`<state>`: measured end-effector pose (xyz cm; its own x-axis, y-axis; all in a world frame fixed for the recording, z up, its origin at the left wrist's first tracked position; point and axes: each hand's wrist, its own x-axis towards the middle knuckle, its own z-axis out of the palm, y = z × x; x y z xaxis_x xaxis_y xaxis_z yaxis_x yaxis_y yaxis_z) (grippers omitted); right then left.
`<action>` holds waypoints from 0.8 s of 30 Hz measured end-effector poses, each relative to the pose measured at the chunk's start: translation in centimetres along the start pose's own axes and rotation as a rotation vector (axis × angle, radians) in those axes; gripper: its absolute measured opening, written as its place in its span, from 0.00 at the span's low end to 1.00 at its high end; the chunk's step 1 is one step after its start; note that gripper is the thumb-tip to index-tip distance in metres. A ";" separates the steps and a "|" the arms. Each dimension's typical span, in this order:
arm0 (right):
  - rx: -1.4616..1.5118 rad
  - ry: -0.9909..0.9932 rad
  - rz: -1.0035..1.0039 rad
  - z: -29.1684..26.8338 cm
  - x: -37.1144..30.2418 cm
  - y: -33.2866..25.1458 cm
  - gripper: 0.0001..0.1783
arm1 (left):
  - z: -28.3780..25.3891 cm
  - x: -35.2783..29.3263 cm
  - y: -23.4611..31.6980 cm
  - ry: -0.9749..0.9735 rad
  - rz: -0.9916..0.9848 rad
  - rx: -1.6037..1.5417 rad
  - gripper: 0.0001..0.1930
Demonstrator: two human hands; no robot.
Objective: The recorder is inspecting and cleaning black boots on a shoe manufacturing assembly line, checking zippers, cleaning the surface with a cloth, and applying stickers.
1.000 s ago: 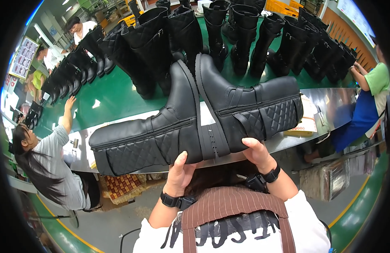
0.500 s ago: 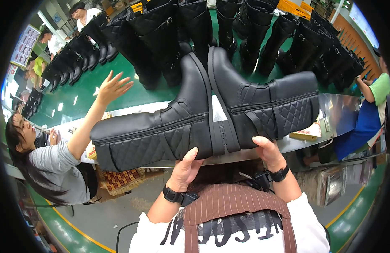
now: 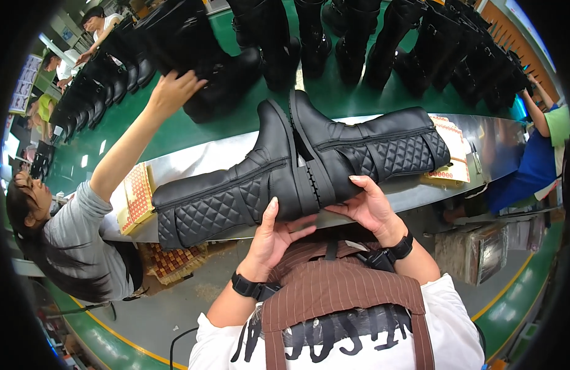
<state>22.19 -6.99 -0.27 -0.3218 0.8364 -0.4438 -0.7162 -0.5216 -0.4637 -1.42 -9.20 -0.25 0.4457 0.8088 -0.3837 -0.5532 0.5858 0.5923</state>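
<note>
Two tall black boots with quilted shafts and side zips lie on their sides, sole against sole, above the metal edge of the worktop. The left boot (image 3: 232, 200) has its shaft toward the left; the right boot (image 3: 384, 145) points its shaft right. My left hand (image 3: 279, 231) is under the left boot's heel, thumb raised against the boot and fingers spread. At the other heel my right hand (image 3: 374, 209) grips the right boot, thumb on top and fingers below.
Many black boots stand on the green table (image 3: 128, 139). At left, a co-worker's hand (image 3: 177, 92) touches a standing boot (image 3: 205, 68). Stacks of printed paper, left (image 3: 136, 198) and right (image 3: 451, 145), lie on the metal strip (image 3: 491, 139). Another person (image 3: 532, 163) is at far right.
Both boots have come down and tilted back, and they look smaller. My left fingers have spread out below the heel. The co-worker's raised hand has reached a standing boot, which has shifted left.
</note>
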 end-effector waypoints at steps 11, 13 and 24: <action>-0.929 -0.134 -0.011 -3.0 -7.4 -3.2 0.21 | 0.4 -3.5 5.0 -0.114 -0.361 0.884 0.28; -0.943 -0.087 -0.107 -4.0 -9.8 -5.0 0.17 | 1.9 -4.2 6.2 -0.129 -0.267 0.929 0.19; -1.538 1.193 -0.938 -12.1 -13.5 -13.8 0.06 | 5.7 0.1 5.8 0.146 0.891 1.466 0.15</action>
<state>43.93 -13.09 2.84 0.6078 0.7054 0.3647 0.7369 -0.3298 -0.5901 -0.58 -6.05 7.16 0.2736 0.8793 0.3898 0.5159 -0.4762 0.7121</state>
